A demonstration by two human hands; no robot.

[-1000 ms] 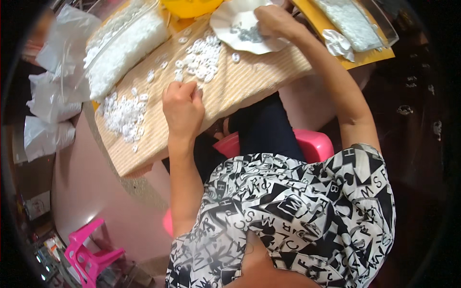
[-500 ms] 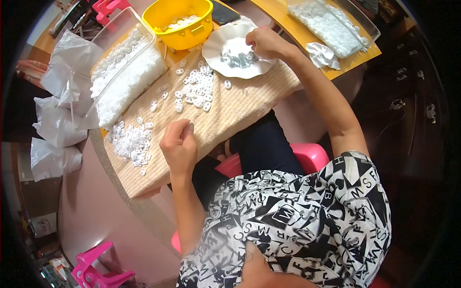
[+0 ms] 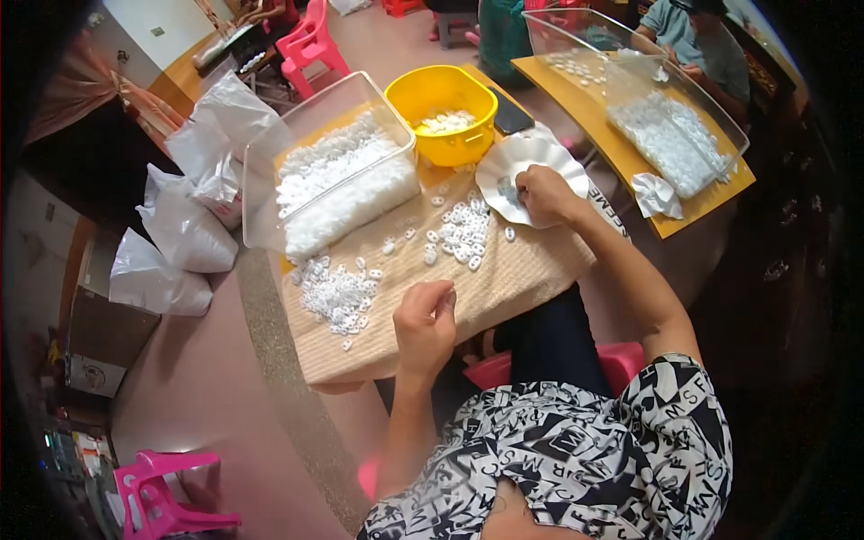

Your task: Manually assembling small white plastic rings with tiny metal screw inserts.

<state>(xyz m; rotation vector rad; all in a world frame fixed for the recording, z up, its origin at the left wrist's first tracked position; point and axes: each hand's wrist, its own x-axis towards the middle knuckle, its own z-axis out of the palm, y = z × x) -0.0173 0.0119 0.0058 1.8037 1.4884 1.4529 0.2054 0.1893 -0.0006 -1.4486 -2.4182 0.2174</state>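
My left hand (image 3: 425, 326) is closed above the near edge of the cloth-covered table (image 3: 355, 360); what its fingers hold, if anything, is hidden. My right hand (image 3: 546, 195) reaches into a white, wavy-rimmed plate (image 3: 493, 171), fingers pinched together over small grey pieces (image 3: 509, 193) that it partly covers. Between the hands, a loose pile of flat white oval pieces with two holes (image 3: 464, 232) lies on the cloth. Farther left is another heap of small white pieces (image 3: 337, 295). One single oval piece (image 3: 509, 234) rests just below the plate.
Behind the piles stand a clear bin of white pieces (image 3: 346, 193) and a yellow tub (image 3: 441, 135), with a dark phone (image 3: 511, 112) beside it. Another table (image 3: 670, 220) at right holds a second clear bin (image 3: 675, 144); a person (image 3: 711, 54) sits beyond. White bags (image 3: 184, 225) stand left.
The whole view has shifted, bringing more of the room into sight. My right hand has moved from the plate's right side in over the grey pieces. My left hand stays closed near the table edge.
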